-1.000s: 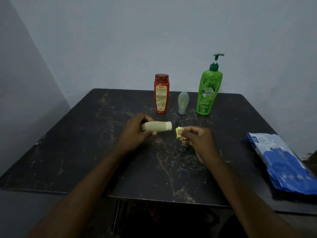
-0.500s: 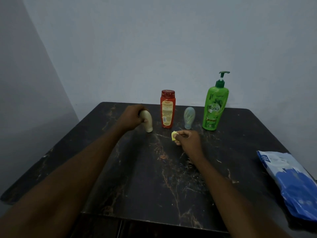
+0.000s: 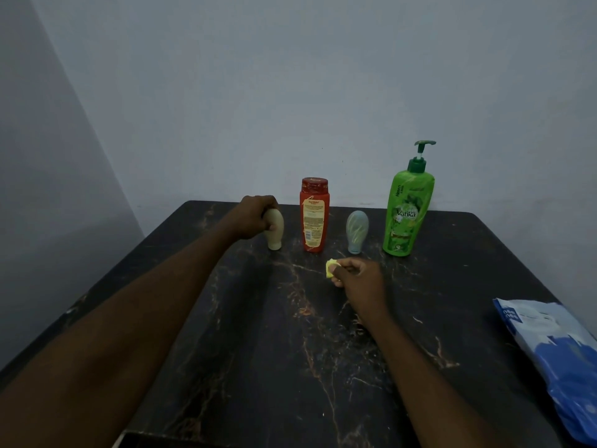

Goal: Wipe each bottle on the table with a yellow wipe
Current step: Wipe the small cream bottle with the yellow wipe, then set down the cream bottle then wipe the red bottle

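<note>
My left hand (image 3: 255,216) grips a small cream bottle (image 3: 275,232) that stands cap-down at the back left of the dark table (image 3: 226,334). To its right stand a red bottle (image 3: 314,215), a small pale blue-green bottle (image 3: 357,231) and a tall green pump bottle (image 3: 407,210), all in a row. My right hand (image 3: 357,279) rests on the table in front of the red and blue-green bottles. It pinches a crumpled yellow wipe (image 3: 331,266).
A blue and white wipes packet (image 3: 555,357) lies at the table's right edge. A grey wall stands right behind the bottles. The table's front edge runs close to my forearms.
My left hand carried the cream bottle from the table's middle to the back row and stood it up left of the red bottle. My right hand with the wipe stayed in front.
</note>
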Demonstrator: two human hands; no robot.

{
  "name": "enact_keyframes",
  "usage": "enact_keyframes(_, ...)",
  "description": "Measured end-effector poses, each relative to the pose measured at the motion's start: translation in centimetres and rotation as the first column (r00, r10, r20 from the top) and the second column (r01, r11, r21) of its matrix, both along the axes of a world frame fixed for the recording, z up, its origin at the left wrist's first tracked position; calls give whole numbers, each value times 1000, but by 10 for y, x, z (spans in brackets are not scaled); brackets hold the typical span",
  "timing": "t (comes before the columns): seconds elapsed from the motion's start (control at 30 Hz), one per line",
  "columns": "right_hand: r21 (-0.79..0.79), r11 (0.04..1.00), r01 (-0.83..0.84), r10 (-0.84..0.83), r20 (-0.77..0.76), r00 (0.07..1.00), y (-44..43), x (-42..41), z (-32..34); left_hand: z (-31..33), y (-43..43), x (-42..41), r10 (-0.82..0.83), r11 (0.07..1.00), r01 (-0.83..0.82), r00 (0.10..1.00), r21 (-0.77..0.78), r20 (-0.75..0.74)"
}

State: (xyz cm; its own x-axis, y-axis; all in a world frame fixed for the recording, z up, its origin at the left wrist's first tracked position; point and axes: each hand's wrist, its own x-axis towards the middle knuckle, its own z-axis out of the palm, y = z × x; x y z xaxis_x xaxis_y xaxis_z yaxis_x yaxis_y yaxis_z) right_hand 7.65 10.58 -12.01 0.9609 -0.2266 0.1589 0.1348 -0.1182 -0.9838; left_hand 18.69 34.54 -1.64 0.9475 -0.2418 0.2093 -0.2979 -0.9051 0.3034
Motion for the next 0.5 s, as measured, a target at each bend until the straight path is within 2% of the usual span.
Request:
enact_keyframes(0.33,2,1000,-7,7,-11,1000,0,-1,1,8,3,1,-1,1000,1,996,5,-94)
enact_keyframes(0.4,-6,1000,-10,10,-10,1000,0,-2,1,11,2,0,-6,1000,5,999,-9,-36)
enact_keyframes(0.5,-9,1000,-9,9,-8,1000,0,-2,1,23,-5,-3,-55,997,61,988,-43,145)
